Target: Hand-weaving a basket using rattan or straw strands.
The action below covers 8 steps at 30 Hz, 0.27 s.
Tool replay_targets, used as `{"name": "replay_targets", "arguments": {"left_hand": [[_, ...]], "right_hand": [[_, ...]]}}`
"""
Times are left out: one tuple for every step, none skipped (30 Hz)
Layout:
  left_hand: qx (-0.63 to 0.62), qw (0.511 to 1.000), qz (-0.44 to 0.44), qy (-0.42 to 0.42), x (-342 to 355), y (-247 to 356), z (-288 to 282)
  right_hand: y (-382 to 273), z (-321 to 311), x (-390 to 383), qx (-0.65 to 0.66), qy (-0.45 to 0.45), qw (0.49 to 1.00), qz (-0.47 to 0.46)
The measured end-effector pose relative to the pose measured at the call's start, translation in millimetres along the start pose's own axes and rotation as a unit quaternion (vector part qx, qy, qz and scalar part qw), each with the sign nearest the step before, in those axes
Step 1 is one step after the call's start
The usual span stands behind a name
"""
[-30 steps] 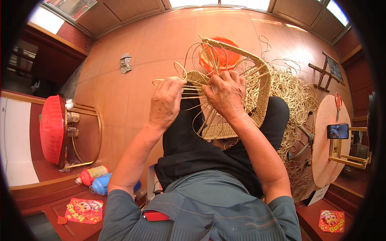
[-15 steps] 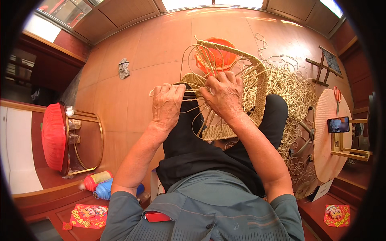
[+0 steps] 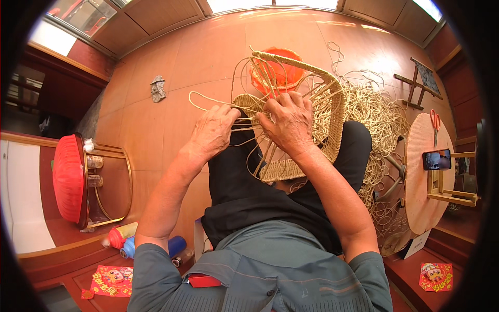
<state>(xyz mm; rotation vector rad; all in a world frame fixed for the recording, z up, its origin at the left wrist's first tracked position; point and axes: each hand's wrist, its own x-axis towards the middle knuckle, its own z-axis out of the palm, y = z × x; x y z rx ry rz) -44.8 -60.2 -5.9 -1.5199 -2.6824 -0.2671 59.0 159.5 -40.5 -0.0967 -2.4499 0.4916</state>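
Observation:
A half-woven basket (image 3: pixel 337 112) of straw-coloured cord rests tilted across my lap, with loose strands bunched on its left side. My right hand (image 3: pixel 287 118) is closed on those cords (image 3: pixel 267 78) at the near edge of the bundle, fingers bent over them. To its left, my left hand (image 3: pixel 213 130) pinches several strands stretched between the two hands. A cord loop (image 3: pixel 197 99) sticks out beyond the left fingers. Exactly which strands each fingertip grips is hidden.
A large heap of loose cord (image 3: pixel 374 114) lies right of my legs. Beyond the basket stands an orange bucket (image 3: pixel 286 73). At right, a round board (image 3: pixel 418 182) carries red scissors (image 3: pixel 435 122) and a phone (image 3: pixel 436 160). A red-covered round stand (image 3: pixel 68 177) is at left.
My left hand has turned and shifted slightly, and a cord loop now extends out to its upper left. My right hand has stayed nearly in place on the bundle.

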Motion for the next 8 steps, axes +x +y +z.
{"name": "replay_targets", "arguments": {"left_hand": [[-0.001, 1.000, 0.000, -0.001, 0, 0, 0], [0.020, 1.000, -0.006, -0.012, 0, 2, -3], [0.041, 0.999, -0.012, -0.024, 1, 2, -4], [0.040, 0.999, -0.013, -0.025, 0, 2, -5], [0.027, 0.999, -0.003, -0.026, 1, 2, -5], [0.013, 1.000, 0.006, -0.027, 1, 2, -6], [-0.014, 0.999, 0.002, -0.034, 1, 1, -8], [-0.042, 0.998, -0.003, -0.041, 0, -1, -12]], "right_hand": [[0, 0, 0, -0.002, 0.000, 1.000, -0.003], [0, 1, 0, -0.002, -0.001, 1.000, -0.003], [0, 0, 0, -0.008, 0.005, 1.000, -0.003], [0, 0, 0, -0.015, 0.011, 1.000, -0.003], [1, 0, 0, -0.014, 0.011, 1.000, -0.002], [1, -1, 0, -0.014, 0.010, 1.000, -0.002], [2, -1, 0, -0.014, 0.009, 1.000, -0.001], [3, -1, 0, -0.014, 0.008, 1.000, 0.000]]}}
